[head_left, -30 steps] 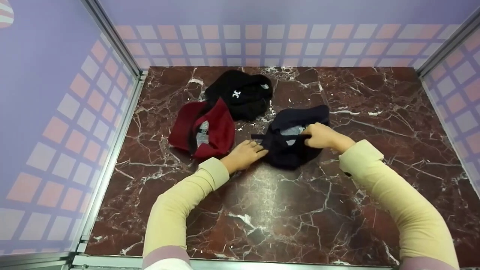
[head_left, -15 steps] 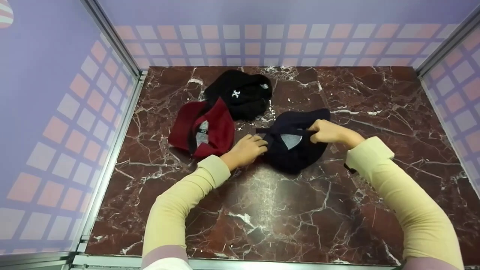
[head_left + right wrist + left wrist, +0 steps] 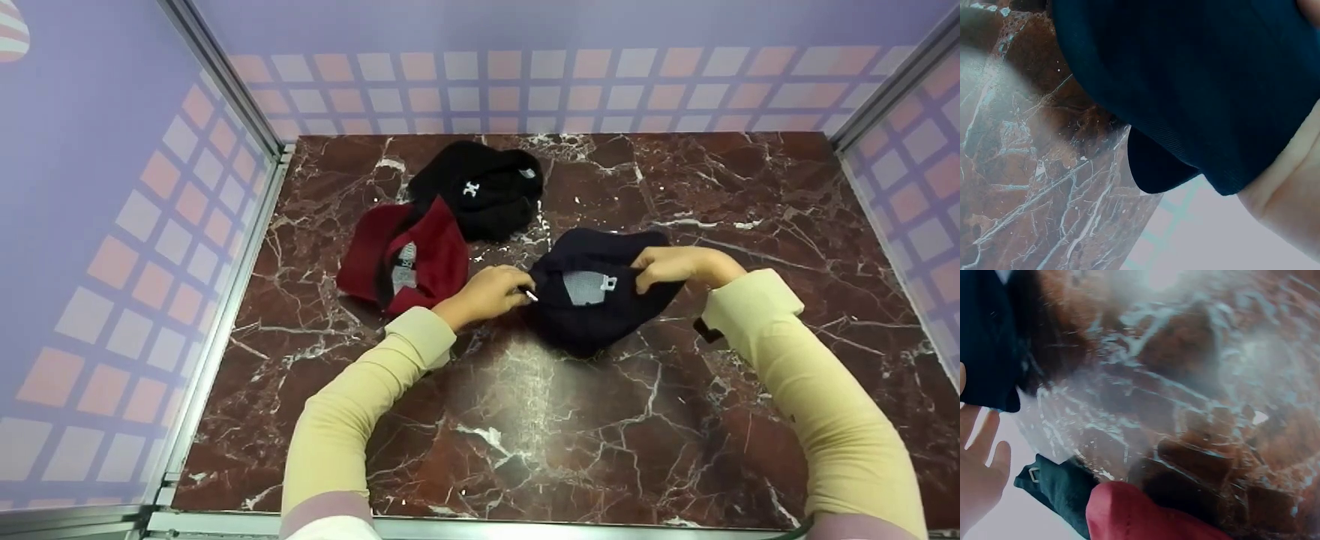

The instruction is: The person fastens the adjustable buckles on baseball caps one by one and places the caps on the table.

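Observation:
A dark navy cap lies upturned between both hands in the head view, a grey mesh-like patch and a small white mark showing inside. My left hand pinches the strap at its left edge, where a small pale bit shows by the fingertips. On the opposite side, my right hand grips the cap's rim, thumb toward the inside. In the left wrist view the fingers are at the edge of the dark cloth. Dark cap fabric fills much of the right wrist view and hides most of that hand.
A red cap lies open to the left, close beside the left hand. Behind it a black cap with a white emblem touches or overlaps it. The brown marble-patterned table is bounded by lilac panels with pink and white squares.
The navy cap has shifted slightly right and toward me, its opening turned more upward. My right hand has moved right with it. The loose strap end no longer sticks out at left.

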Demonstrator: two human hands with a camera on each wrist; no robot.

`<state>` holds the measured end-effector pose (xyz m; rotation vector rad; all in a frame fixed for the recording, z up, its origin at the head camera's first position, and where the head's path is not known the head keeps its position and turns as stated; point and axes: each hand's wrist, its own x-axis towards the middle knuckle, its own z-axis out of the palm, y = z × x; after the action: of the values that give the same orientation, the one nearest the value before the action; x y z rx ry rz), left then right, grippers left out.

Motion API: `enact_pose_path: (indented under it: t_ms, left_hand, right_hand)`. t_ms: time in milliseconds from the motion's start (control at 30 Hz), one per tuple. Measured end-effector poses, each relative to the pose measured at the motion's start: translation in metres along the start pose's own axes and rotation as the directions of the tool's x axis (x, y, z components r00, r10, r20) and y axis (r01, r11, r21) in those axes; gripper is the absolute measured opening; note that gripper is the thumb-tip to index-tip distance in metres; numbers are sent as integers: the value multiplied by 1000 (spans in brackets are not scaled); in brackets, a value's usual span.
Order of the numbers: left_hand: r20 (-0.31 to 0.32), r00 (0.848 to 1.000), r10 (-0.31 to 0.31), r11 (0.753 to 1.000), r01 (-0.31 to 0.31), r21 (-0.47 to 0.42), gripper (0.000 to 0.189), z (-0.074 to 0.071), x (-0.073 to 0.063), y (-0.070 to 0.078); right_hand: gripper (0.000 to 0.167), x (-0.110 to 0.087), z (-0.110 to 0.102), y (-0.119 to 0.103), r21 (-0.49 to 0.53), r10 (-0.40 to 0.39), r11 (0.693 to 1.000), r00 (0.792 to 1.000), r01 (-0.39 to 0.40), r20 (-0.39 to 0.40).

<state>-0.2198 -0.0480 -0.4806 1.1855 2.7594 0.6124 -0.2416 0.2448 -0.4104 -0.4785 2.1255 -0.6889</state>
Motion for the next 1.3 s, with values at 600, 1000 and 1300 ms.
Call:
enact_pose_path:
  t_ms: [600,1000,1300]
  left_hand:
    - [57,998,20,1000,-21,6,14,-28,-1,19]
    - [27,998,59,998,-58,-9,16,-28,1,27]
    - [21,997,69,993,-66,-95,19,-28,4,35]
  right_hand:
    - [21,-4,-1,1,41,90,994,985,-97,145]
    - [37,-4,9,-4,-30,80,997,984,-76,158]
    - [53,11,32,-5,-112,46,993,969,-19,242]
